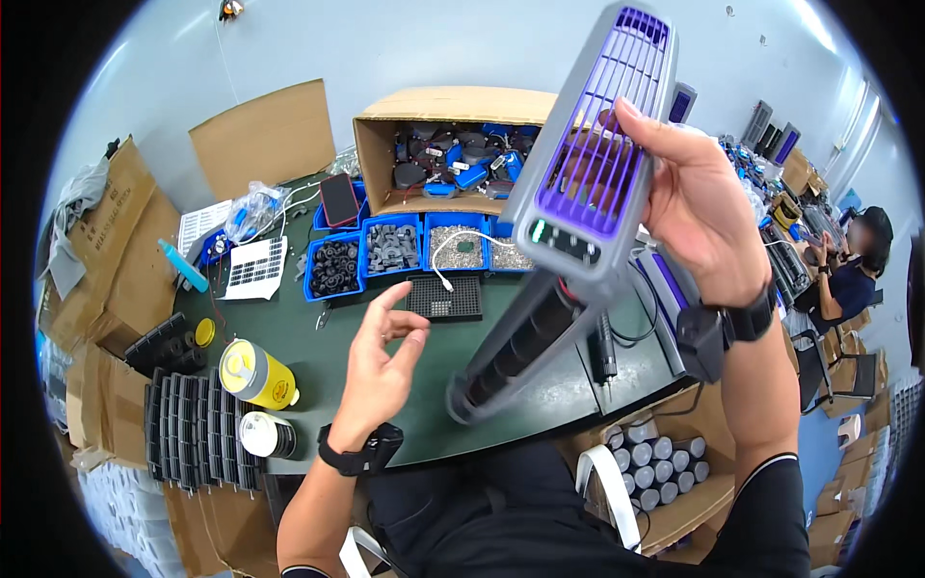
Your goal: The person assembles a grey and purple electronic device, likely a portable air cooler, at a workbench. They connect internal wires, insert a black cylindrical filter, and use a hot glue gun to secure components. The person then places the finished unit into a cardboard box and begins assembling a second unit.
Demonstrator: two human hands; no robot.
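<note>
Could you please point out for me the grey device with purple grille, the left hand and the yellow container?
Grey device with purple grille [584,189]: head view, lower half of the grille.
Left hand [379,360]: head view, middle of the hand.
Yellow container [269,380]: head view, its yellow side.

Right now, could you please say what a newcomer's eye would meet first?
Probably the large grey device with the purple grille, gripped by the right hand right of centre. Next, perhaps, the row of blue bins on the green table, in front of the open cardboard box.
</note>
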